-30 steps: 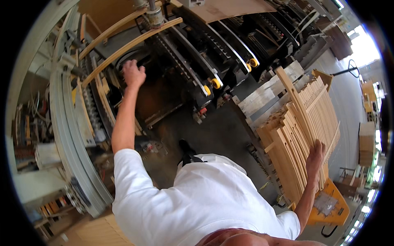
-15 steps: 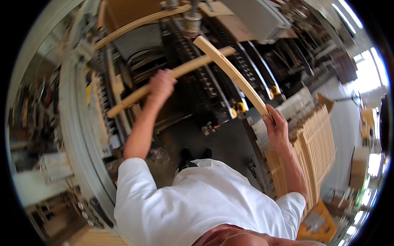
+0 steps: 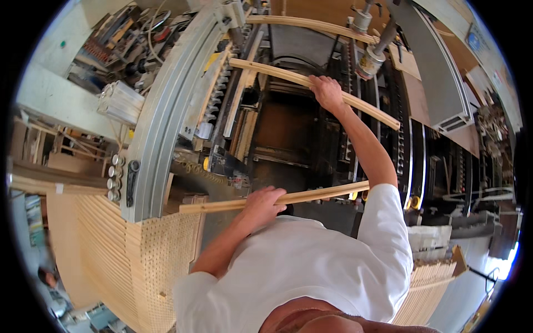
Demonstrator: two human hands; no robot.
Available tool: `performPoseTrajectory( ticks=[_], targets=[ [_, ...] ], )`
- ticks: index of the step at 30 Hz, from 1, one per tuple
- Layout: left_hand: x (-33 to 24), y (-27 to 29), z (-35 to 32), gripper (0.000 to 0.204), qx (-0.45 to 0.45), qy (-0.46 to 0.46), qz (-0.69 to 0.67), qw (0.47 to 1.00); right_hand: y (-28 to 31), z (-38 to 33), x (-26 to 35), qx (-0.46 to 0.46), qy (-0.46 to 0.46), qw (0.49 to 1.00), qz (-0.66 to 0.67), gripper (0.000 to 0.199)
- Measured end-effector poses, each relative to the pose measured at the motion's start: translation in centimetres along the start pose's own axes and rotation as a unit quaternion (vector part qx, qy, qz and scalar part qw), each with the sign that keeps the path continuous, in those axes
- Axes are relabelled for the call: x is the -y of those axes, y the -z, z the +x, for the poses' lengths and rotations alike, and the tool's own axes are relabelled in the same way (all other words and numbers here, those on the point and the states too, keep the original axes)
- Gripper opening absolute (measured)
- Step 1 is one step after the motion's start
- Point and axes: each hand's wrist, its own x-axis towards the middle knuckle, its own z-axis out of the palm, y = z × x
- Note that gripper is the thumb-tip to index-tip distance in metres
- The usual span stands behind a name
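Observation:
A slim wooden strip (image 3: 322,193) lies across the front of my waist, with my left hand (image 3: 260,209) closed around its middle. Farther out, a second wooden strip (image 3: 272,71) spans the machine bed from the left supports to the black rails. Over that strip's right half my right hand (image 3: 327,94) is wrapped, fingers on its far side. The bed's black rails (image 3: 401,150) run away from me beneath and beyond the strip's right end.
A third wooden strip (image 3: 311,23) lies across the machine's far side, near a cylindrical clamp (image 3: 371,62). The grey machine beam (image 3: 180,111) rises at left. Stacked wooden strips stand front left (image 3: 166,261) and right (image 3: 430,294). A grey cabinet (image 3: 436,61) is at far right.
The view has swung left. My left hand has come from the machine to my waist with a strip. My right hand has moved from the right side onto the strip across the bed.

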Motion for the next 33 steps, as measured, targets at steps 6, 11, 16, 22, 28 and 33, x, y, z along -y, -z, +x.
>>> performPoseTrajectory(
  ticks=[6,11,16,22,28,33],
  targets=[
    [-0.2,0.9,-6.9,0.036,-0.076,0.189,-0.035,0.978,-4.3,6.1,-3.7,-0.019,-0.012,0.984,-0.175,0.026],
    [0.9,-0.3,-12.7,0.040,-0.172,0.295,-0.046,0.939,-4.2,7.0,-5.1,-0.038,0.001,0.987,-0.154,0.017],
    [3.5,-2.8,-15.8,0.042,-0.206,0.361,-0.028,0.909,-4.7,8.2,-4.3,-0.001,-0.003,0.985,-0.170,0.018],
    [4.7,-4.7,-16.6,0.041,-0.222,0.371,-0.008,0.902,-4.8,8.7,-3.3,0.013,-0.015,0.988,-0.151,0.016],
    [3.0,-3.4,-16.6,0.036,-0.249,0.316,0.006,0.915,-5.2,8.9,-3.7,0.015,-0.028,0.988,-0.150,0.019],
    [-1.1,-0.9,-19.5,0.042,-0.254,0.334,-0.067,0.905,-5.3,9.0,-3.6,0.029,-0.033,0.987,-0.157,0.018]
  ],
)
